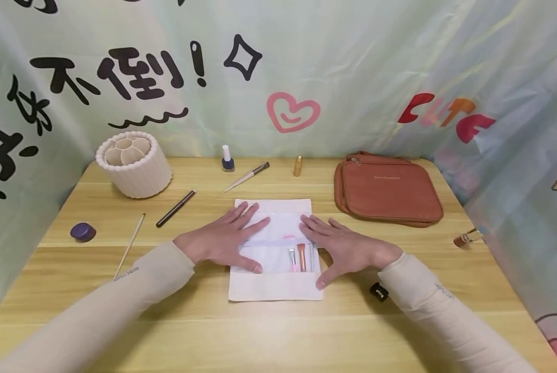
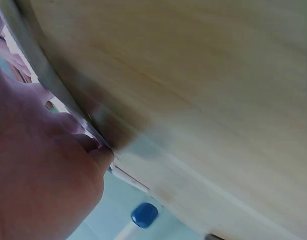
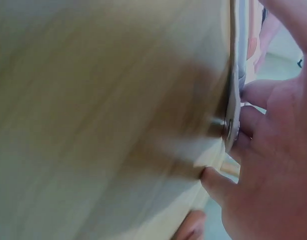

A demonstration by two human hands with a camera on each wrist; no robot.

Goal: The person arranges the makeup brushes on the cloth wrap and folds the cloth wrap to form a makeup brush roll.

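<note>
A white cloth brush roll (image 1: 275, 286) lies unfolded at the middle of the table. In its right part are several brushes, among them a pink-handled brush (image 1: 293, 259) and a copper-coloured brush (image 1: 301, 257). My left hand (image 1: 224, 235) rests on the roll's left side with fingers spread and thumb over the lower part. On the right edge rests my right hand (image 1: 345, 248), fingers extended and thumb near the lower right corner. Both wrist views show the hands, left hand (image 2: 38, 170) and right hand (image 3: 273, 150), along the roll's edges.
Left stand a white ribbed holder (image 1: 140, 178), a purple jar (image 1: 83, 232), a thin stick (image 1: 130, 246) and a dark pencil (image 1: 176, 209). Behind are nail polish (image 1: 228, 160), a makeup brush (image 1: 247, 176) and a gold tube (image 1: 298, 166). Right: a brown case (image 1: 392, 189) and a black clip (image 1: 379, 291).
</note>
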